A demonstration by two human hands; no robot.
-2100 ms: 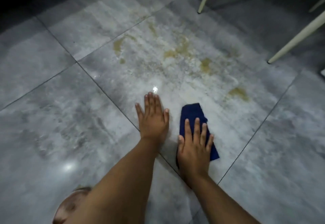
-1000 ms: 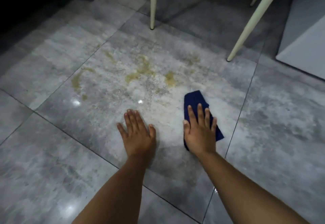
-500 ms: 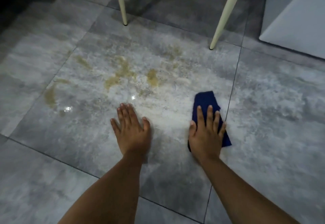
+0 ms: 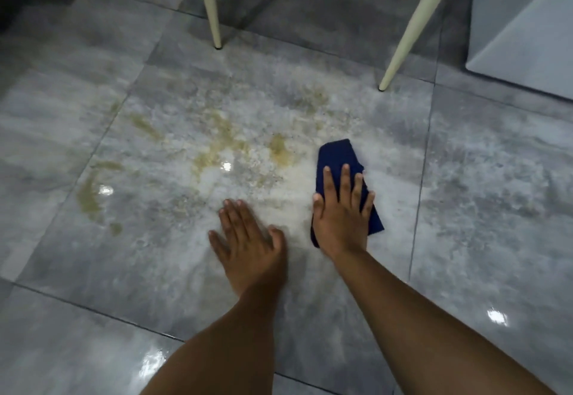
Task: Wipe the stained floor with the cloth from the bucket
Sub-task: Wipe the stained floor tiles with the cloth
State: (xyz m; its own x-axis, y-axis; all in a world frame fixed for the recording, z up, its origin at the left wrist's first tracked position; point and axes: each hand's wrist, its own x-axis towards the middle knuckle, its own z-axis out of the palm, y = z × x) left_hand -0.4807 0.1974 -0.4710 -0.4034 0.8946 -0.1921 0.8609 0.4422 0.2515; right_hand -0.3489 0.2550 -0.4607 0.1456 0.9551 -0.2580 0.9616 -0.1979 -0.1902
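A dark blue cloth (image 4: 338, 156) lies flat on the grey tiled floor (image 4: 496, 208). My right hand (image 4: 341, 215) presses on it with straight, spread fingers. My left hand (image 4: 248, 246) rests flat on the bare wet tile just left of it, fingers together. Yellow-brown stains (image 4: 217, 153) spread over the tile ahead and to the left of both hands, with a long streak (image 4: 88, 196) at the far left. The bucket is not in view.
Two cream furniture legs (image 4: 210, 7) (image 4: 409, 28) stand on the floor beyond the stains. A pale grey cabinet or box (image 4: 527, 38) sits at the upper right. Wet glare spots show on the tiles.
The view has shifted, bringing the furniture legs and cabinet closer. My right hand has slid the cloth a little toward the stains; my left hand stays flat beside it.
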